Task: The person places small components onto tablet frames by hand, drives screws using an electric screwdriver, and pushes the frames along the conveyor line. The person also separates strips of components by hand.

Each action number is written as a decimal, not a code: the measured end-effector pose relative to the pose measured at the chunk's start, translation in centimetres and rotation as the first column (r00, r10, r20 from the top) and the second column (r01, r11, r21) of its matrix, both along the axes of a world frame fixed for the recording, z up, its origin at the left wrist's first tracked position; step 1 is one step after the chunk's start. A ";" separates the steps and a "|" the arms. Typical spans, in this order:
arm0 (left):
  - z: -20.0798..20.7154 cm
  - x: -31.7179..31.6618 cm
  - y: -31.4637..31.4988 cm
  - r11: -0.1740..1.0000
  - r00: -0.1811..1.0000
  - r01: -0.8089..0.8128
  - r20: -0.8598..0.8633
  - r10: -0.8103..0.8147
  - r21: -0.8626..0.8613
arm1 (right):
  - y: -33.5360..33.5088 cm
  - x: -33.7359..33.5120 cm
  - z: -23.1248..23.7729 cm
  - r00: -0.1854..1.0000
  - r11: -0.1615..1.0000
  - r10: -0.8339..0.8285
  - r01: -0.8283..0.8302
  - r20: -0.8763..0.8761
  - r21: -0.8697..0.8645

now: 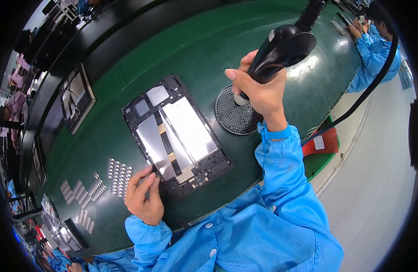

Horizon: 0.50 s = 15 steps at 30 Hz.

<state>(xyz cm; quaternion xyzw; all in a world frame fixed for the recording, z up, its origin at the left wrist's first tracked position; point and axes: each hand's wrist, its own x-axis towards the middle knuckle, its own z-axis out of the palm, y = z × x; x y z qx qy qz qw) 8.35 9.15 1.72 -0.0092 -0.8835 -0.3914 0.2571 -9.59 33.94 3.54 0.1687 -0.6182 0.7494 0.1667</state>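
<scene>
An opened tablet (191,129) with silver battery panels and a black frame lies tilted on the green table. At its lower left edge is my left hand (146,195), thumb and fingertips pinched together; what they hold, if anything, is too small to make out. My right hand (263,93) wraps round a black electric screwdriver (281,50) with a ribbed hose at its top. The tool's lower end points down over a round perforated tray (228,113) right of the tablet. Part of that tray is hidden by my hand and the tool.
Sheets of small metallic pieces (119,177) lie left of my left hand, with more strips (85,192) beyond. Another opened tablet (76,99) sits at the far left. A black cable (367,93) hangs on the right, above a red bin (324,141). A co-worker's blue sleeve (365,52) shows at upper right.
</scene>
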 end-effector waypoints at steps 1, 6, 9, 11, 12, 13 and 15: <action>-0.4 0.1 -0.6 1.000 0.999 -0.017 -0.045 0.018 0.018 | -0.3 0.1 0.1 1.000 1.000 0.017 -0.017 0.002 -0.005; -1.1 0.1 -3.0 0.923 0.962 -0.243 0.197 0.190 0.300 | -0.3 1.4 0.9 0.994 0.994 -0.109 0.109 -0.009 -0.010; -1.2 -1.1 -4.2 0.820 0.941 -0.158 0.335 -0.044 0.551 | -0.9 2.1 2.6 0.995 0.996 -0.021 0.012 -0.102 -0.084; -1.1 -2.0 -4.7 0.768 0.930 -0.122 0.343 -0.132 0.628 | -2.3 2.1 3.1 0.985 0.992 0.074 -0.089 -0.158 -0.090; -1.3 -2.5 -5.0 0.757 0.921 -0.106 0.350 -0.169 0.645 | -3.4 2.5 3.4 0.983 0.986 0.125 -0.137 -0.137 -0.089; -1.3 -3.2 -5.2 0.750 0.925 -0.112 0.345 -0.161 0.652 | -4.5 2.8 3.7 0.979 0.980 0.168 -0.179 -0.119 -0.087; -1.5 -4.6 -5.5 0.762 0.899 -0.106 0.389 -0.201 0.639 | -6.6 2.9 3.8 0.965 0.968 0.236 -0.244 -0.115 -0.059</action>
